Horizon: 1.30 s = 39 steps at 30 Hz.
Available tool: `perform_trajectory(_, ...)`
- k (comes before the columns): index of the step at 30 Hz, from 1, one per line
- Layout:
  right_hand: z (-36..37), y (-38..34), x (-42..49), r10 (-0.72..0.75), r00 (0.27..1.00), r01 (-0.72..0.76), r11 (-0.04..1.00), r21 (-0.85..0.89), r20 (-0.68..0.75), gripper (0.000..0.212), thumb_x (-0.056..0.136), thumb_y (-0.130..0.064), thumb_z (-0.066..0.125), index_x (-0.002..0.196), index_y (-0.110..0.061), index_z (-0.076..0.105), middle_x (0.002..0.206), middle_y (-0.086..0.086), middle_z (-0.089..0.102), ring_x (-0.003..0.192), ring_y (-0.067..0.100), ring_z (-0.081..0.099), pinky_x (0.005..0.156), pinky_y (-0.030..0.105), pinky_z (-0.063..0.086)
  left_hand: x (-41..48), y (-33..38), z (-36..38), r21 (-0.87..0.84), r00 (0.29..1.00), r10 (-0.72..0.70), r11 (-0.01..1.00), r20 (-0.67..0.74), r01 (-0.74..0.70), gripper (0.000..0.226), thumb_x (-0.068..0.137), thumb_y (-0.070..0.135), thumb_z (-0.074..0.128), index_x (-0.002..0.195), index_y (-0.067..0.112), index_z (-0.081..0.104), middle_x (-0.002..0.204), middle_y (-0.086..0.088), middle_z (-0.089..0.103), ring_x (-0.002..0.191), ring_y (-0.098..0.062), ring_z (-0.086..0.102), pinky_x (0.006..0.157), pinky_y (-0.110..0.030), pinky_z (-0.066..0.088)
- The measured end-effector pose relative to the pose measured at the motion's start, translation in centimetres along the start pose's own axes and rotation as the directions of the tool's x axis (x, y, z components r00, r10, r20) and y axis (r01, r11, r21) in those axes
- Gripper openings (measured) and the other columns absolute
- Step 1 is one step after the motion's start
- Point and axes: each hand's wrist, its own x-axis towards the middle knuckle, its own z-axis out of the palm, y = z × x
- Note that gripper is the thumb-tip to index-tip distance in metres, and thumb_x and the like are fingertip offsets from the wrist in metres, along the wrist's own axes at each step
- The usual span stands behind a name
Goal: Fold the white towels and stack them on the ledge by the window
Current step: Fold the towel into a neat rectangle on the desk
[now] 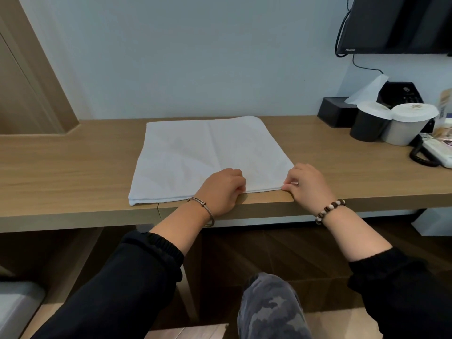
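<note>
Towel [208,155] is lying flat at the bench's [73,167] near edge, left hand [221,192] gripping its near hem, right hand [307,187] pinching the near-right corner; likely soft, light, floppy, so best lifted by corners.

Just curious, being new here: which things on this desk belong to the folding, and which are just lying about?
In the job: folded white cloth towel, left hand and right hand gripping its near edge.
Lying about: black lidded paper cup, pale lidded paper cup, black tissue box, white corded telephone.
</note>
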Motion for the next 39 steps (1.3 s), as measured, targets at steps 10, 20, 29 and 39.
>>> perform_trajectory(10,-0.8,-1.7,2.7,0.141,0.986,-0.130,0.985,-0.116,0.091,0.054,0.097,-0.043,0.043,0.051,-0.016,0.043,0.050,-0.003,0.041,0.049,0.013,0.039,0.059,0.026,0.030,1.3,1.4,0.4,-0.136,0.931,-0.356,0.929,-0.077,0.344,0.020,0.093,0.020,0.048,0.095,0.017,0.068,0.094,0.001,0.068,0.088,-0.019,0.059,0.072,-0.025,0.041)
perform_trajectory(20,3.1,-2.6,4.9,0.087,0.917,0.004,0.974,-0.226,0.389,0.052,0.099,-0.032,0.014,0.151,-0.025,0.009,0.159,0.003,0.003,0.145,0.018,0.004,0.115,0.051,0.008,3.3,-1.0,-0.5,0.231,0.922,-0.369,0.893,-0.113,0.386,0.035,0.093,0.036,0.047,0.124,0.023,0.055,0.128,-0.003,0.051,0.120,-0.025,0.042,0.087,-0.034,0.038)
perform_trajectory(29,2.8,-2.7,4.5,0.201,0.892,-0.088,0.955,-0.282,0.404,0.057,0.098,-0.041,0.013,0.151,-0.025,0.002,0.159,-0.001,-0.007,0.146,0.017,-0.003,0.115,0.054,0.006,1.3,-3.7,0.7,0.282,0.758,-0.625,0.774,0.189,0.568,0.060,0.093,0.058,0.008,0.149,0.038,-0.002,0.159,0.006,-0.005,0.146,-0.023,-0.009,0.106,-0.066,-0.002)
perform_trajectory(39,3.8,-7.8,7.2,-0.020,0.934,0.066,0.991,-0.119,0.356,0.051,0.101,-0.027,0.021,0.151,-0.022,0.012,0.159,0.002,0.003,0.145,0.021,0.006,0.114,0.050,0.008,0.8,-3.3,0.4,0.287,0.742,-0.652,0.749,0.155,0.598,0.059,0.099,0.041,0.012,0.151,0.022,-0.008,0.158,0.001,-0.014,0.145,-0.023,-0.015,0.111,-0.062,-0.002)
